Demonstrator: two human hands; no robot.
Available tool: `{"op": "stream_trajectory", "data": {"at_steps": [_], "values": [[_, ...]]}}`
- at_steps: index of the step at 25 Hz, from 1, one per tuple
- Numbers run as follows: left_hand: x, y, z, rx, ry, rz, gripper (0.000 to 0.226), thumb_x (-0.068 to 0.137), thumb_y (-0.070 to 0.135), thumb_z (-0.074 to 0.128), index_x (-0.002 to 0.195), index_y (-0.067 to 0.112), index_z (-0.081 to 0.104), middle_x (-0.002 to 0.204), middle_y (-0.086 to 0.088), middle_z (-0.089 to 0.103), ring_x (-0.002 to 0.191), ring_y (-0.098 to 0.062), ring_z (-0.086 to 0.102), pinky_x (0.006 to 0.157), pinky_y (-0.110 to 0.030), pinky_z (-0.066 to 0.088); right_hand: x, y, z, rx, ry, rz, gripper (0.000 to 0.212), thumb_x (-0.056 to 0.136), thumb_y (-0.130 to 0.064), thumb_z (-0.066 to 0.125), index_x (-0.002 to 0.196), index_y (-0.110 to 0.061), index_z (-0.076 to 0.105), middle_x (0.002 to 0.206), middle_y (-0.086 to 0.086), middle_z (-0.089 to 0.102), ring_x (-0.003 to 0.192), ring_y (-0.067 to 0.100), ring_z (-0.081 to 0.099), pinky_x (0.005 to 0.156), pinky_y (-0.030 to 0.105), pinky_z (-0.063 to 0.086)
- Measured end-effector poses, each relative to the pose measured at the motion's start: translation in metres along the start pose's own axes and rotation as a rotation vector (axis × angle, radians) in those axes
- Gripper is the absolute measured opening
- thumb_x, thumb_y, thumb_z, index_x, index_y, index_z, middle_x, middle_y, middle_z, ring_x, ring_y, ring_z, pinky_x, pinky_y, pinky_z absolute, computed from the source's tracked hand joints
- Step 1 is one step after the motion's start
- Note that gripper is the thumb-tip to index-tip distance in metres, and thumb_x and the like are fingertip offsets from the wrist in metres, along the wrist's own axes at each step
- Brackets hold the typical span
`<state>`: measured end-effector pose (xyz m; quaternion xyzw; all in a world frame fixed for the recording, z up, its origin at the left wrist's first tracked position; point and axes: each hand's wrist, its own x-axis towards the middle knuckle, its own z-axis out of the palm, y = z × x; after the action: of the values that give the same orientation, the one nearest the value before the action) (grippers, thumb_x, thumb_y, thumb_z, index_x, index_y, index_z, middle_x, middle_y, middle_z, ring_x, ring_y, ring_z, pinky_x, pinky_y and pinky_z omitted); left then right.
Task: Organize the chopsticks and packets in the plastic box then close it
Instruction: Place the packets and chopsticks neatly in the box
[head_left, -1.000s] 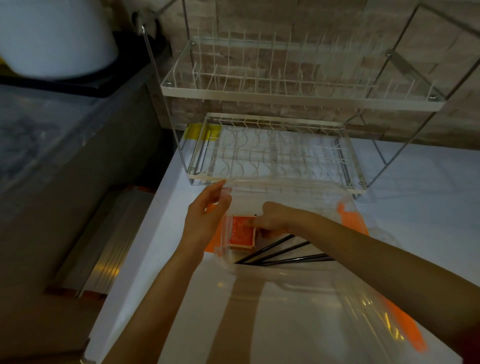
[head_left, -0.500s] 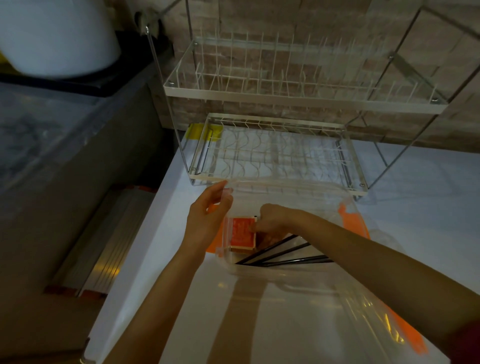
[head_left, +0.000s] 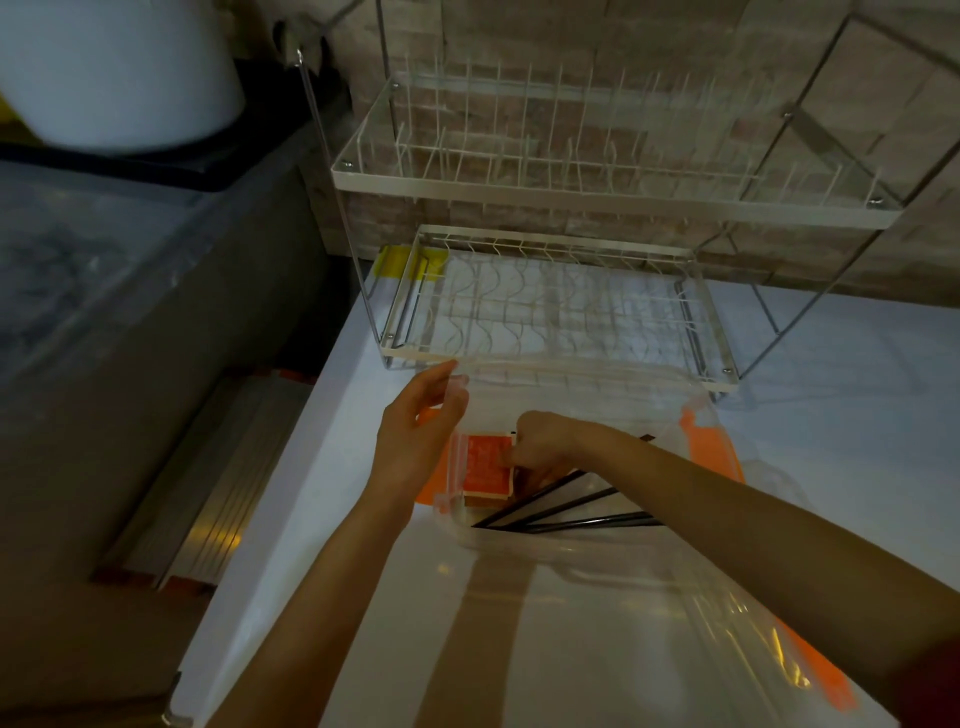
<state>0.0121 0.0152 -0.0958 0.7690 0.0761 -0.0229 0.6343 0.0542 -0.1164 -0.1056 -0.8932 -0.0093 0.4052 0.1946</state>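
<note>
A clear plastic box (head_left: 519, 548) with orange side latches stands open on the white counter. At its left end an orange packet (head_left: 485, 465) lies on top of other packets. My right hand (head_left: 537, 449) reaches into the box and pinches the orange packet's right edge. Several black chopsticks (head_left: 561, 512) lie fanned out in the box under my right forearm. My left hand (head_left: 418, 436) grips the box's left wall near its far corner. The clear lid (head_left: 691, 613) lies open toward me, hinged to the box's near side.
A two-tier white wire dish rack (head_left: 561, 312) stands just behind the box against a brick wall. The counter's left edge (head_left: 291, 483) drops to a dark gap and a grey surface. A white round vessel (head_left: 114, 67) sits at the top left.
My right hand has shifted slightly on the orange packet, which now lies a little more to the left and flatter. My left hand stays on the box wall.
</note>
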Motion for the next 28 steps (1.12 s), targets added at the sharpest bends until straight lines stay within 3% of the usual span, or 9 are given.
{"op": "stream_trajectory", "data": {"at_steps": [3, 5, 7, 9, 12, 17, 21, 24, 28], "values": [[0.001, -0.002, 0.000, 0.009, 0.003, -0.006, 0.034, 0.091, 0.030, 0.049, 0.124, 0.028, 0.052, 0.091, 0.025, 0.051, 0.096, -0.005, 0.052, 0.090, -0.029, 0.043, 0.002, -0.002, 0.003, -0.038, 0.019, -0.016, 0.031, 0.097, -0.019, 0.039, 0.107, 0.004, 0.056, 0.099, 0.019, 0.065, 0.080, 0.032, 0.064, 0.049, 0.019, 0.039], [0.002, -0.002, 0.000, 0.018, 0.004, -0.006, 0.034, 0.091, 0.030, 0.049, 0.124, 0.028, 0.052, 0.093, 0.022, 0.052, 0.101, -0.009, 0.052, 0.094, -0.033, 0.044, 0.001, -0.001, 0.003, -0.117, 0.037, -0.045, 0.031, 0.097, -0.023, 0.039, 0.103, 0.001, 0.057, 0.077, 0.010, 0.058, 0.062, 0.022, 0.052, 0.049, 0.020, 0.033], [0.002, -0.001, 0.000, 0.021, 0.000, -0.004, 0.034, 0.091, 0.030, 0.049, 0.124, 0.028, 0.052, 0.095, 0.019, 0.053, 0.102, -0.010, 0.052, 0.098, -0.036, 0.045, -0.006, 0.003, -0.001, -0.186, 0.035, -0.057, 0.036, 0.097, -0.030, 0.037, 0.087, -0.001, 0.058, 0.076, 0.007, 0.056, 0.056, 0.014, 0.042, 0.051, 0.021, 0.033], [0.002, -0.002, -0.001, 0.023, -0.006, -0.001, 0.035, 0.091, 0.029, 0.049, 0.125, 0.027, 0.051, 0.098, 0.016, 0.053, 0.104, -0.012, 0.053, 0.100, -0.040, 0.045, -0.025, 0.009, -0.006, -0.318, 0.015, -0.074, 0.037, 0.097, -0.033, 0.036, 0.087, -0.006, 0.058, 0.090, 0.006, 0.059, 0.073, 0.017, 0.054, 0.065, 0.025, 0.044], [0.002, -0.003, -0.002, 0.031, -0.016, -0.007, 0.035, 0.091, 0.029, 0.049, 0.126, 0.027, 0.051, 0.102, 0.012, 0.054, 0.108, -0.016, 0.054, 0.101, -0.045, 0.045, -0.054, 0.024, -0.013, -0.496, 0.054, -0.163, 0.037, 0.093, -0.029, 0.046, 0.125, -0.010, 0.055, 0.128, 0.008, 0.057, 0.115, 0.024, 0.054, 0.097, 0.035, 0.046], [0.004, -0.004, -0.002, 0.028, -0.011, -0.029, 0.035, 0.091, 0.029, 0.049, 0.126, 0.028, 0.051, 0.104, 0.011, 0.055, 0.110, -0.018, 0.054, 0.101, -0.045, 0.045, -0.073, 0.044, -0.011, -0.415, 0.114, -0.262, 0.030, 0.087, -0.015, 0.056, 0.115, -0.015, 0.065, 0.117, 0.005, 0.068, 0.108, 0.019, 0.060, 0.090, 0.026, 0.046], [0.005, -0.004, -0.001, 0.024, 0.008, -0.021, 0.034, 0.090, 0.028, 0.051, 0.124, 0.026, 0.054, 0.104, 0.010, 0.057, 0.106, -0.014, 0.054, 0.096, -0.034, 0.045, -0.076, 0.054, -0.003, -0.359, 0.077, -0.295, 0.028, 0.085, -0.012, 0.054, 0.108, -0.018, 0.070, 0.108, 0.002, 0.073, 0.086, 0.006, 0.059, 0.063, 0.005, 0.039], [0.007, -0.003, 0.001, 0.042, 0.026, 0.001, 0.036, 0.091, 0.026, 0.051, 0.126, 0.022, 0.053, 0.109, 0.007, 0.056, 0.103, -0.010, 0.052, 0.090, -0.027, 0.040, -0.073, 0.059, -0.002, -0.311, 0.082, -0.306, 0.028, 0.085, -0.014, 0.055, 0.108, -0.018, 0.070, 0.109, 0.001, 0.073, 0.086, 0.001, 0.055, 0.066, 0.003, 0.037], [0.008, -0.004, 0.001, 0.052, 0.026, 0.005, 0.038, 0.091, 0.026, 0.051, 0.128, 0.023, 0.051, 0.110, 0.007, 0.055, 0.105, -0.010, 0.052, 0.087, -0.024, 0.040, -0.079, 0.059, -0.003, -0.270, 0.130, -0.337, 0.028, 0.091, -0.023, 0.052, 0.114, -0.017, 0.066, 0.117, 0.000, 0.069, 0.100, 0.008, 0.060, 0.084, 0.016, 0.042]]}}
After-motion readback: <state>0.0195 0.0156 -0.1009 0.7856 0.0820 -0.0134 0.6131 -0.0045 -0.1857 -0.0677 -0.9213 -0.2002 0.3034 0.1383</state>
